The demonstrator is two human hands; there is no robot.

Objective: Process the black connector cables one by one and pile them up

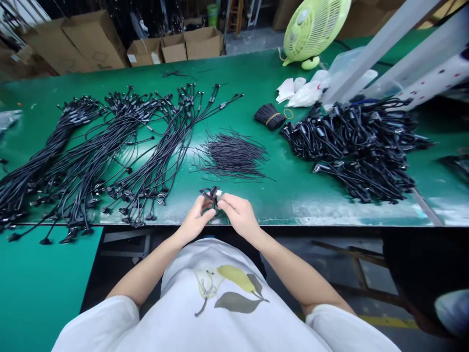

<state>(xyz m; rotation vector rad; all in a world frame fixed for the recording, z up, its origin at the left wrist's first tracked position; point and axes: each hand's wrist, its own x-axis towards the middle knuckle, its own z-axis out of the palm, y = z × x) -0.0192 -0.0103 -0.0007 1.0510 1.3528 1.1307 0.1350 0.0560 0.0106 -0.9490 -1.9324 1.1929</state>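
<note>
"Item in hand?"

"One black cable [209,194], gathered small, its pale-ended plug [219,193] facing up and right. Location: between my hands, just inside the near edge of the green table [278,198]."

"Fingers?"

"Left hand [198,219]: thumb and fingers closed round the gathered part. Right hand [239,212]: thumb and fingertips pinched together on the cable beside the plug. Whether a tie is in there too, I cannot tell."

"Handling notes?"

"My judgement: the left keeps the folds flat and snug, the right works at the tips only, plug left clear so nothing bends its neck. Too loose a hold and the folds would spring open."

"Edges and room?"

"Ahead, near: one pile of loose black wire ties [236,154]; wrists best kept low of it. Beyond, to the right: one banded bundle of ties [270,116]. Left: three spreads of long cables [161,142], some connectors reaching past the table edge, apt to snag a sleeve. Right: bare green top, then one heap of bundled cables [340,132]. Best open lane: that bare strip, along the near edge."
</note>
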